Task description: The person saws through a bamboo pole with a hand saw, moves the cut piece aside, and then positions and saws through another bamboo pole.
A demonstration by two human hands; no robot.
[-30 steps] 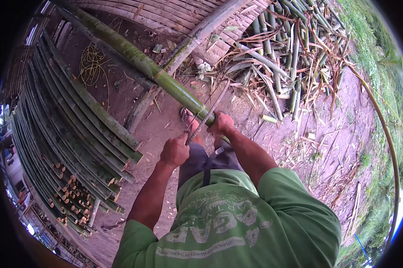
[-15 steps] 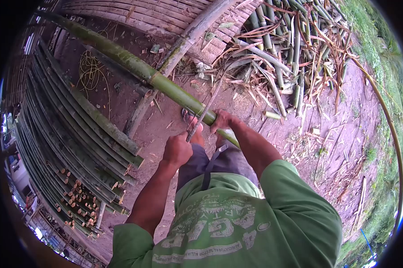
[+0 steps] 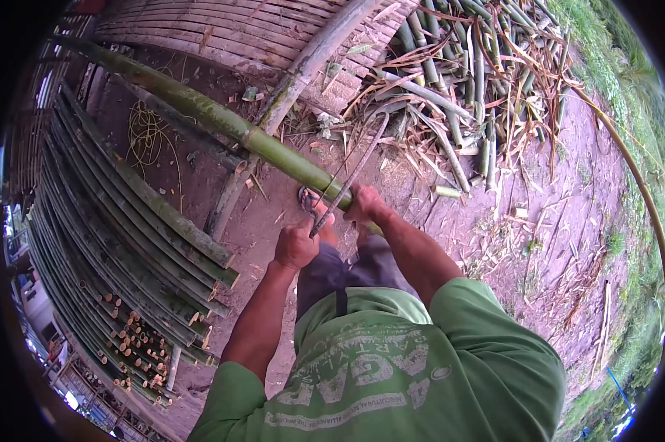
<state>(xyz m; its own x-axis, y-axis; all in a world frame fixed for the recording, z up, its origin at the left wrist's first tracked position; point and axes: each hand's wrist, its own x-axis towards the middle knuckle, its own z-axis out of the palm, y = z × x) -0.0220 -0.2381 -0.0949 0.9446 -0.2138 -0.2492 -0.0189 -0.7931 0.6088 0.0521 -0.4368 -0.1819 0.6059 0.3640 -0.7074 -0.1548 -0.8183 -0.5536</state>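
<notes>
A long green bamboo pole (image 3: 288,160) slants from the upper left down to my legs, crossing a wooden support beam. My right hand (image 3: 365,203) is wrapped round it near its lower end. In my closed left hand (image 3: 298,244) is a bow saw (image 3: 359,162) with a curved, rod-like frame, its hooked far end pointing up and away. The frame crosses over the pole just left of my right hand. A thin line beside the frame looks like the blade, lying across the pole. My sandalled foot (image 3: 314,200) shows just below the pole.
Stacked long bamboo poles (image 3: 126,221) fill the left side. A heap of cut bamboo and dry strips (image 3: 472,88) lies at upper right. The slatted bamboo platform (image 3: 222,29) is at the top, held by the slanting beam (image 3: 303,70). Yellow cord (image 3: 147,132) lies coiled at left.
The saw's frame has tilted, so its curve and hooked end now show apart from the thin blade line. Both hands stay closed in nearly the same places. The view has shifted slightly.
</notes>
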